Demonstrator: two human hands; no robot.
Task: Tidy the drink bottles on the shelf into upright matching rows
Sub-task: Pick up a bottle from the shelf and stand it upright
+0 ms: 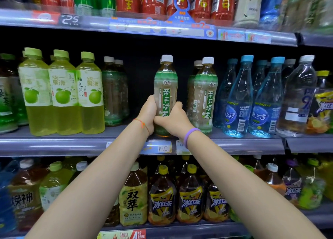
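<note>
On the far left of the middle shelf, three clear plastic bottles of pale yellow-green drink are standing upright in a row, each with a light green screw cap and a paper-white label showing a round green fruit. Just to their right, darker green-labelled bottles with white caps are sitting further back in shadow.

In the middle, the left hand is gripping the lower left side of a tea bottle, its fingers curling round the smooth plastic. The right hand is gripping the same bottle from the lower right, thumb wrapping across the front of the label. The two hands are touching each other at the bottle's base. The bottle is upright at the front edge of the middle shelf; I cannot tell whether its base is resting on the shelf. It is holding amber tea, with a white cap and a green and cream wrap label. An orange string is circling the left wrist and a purple band the right.

Just right of it, a matching tea bottle is standing upright, with more of the same behind. Further right, tapered blue-tinted water bottles with blue caps are lining up, then a clear ribbed bottle with a white cap.
</note>
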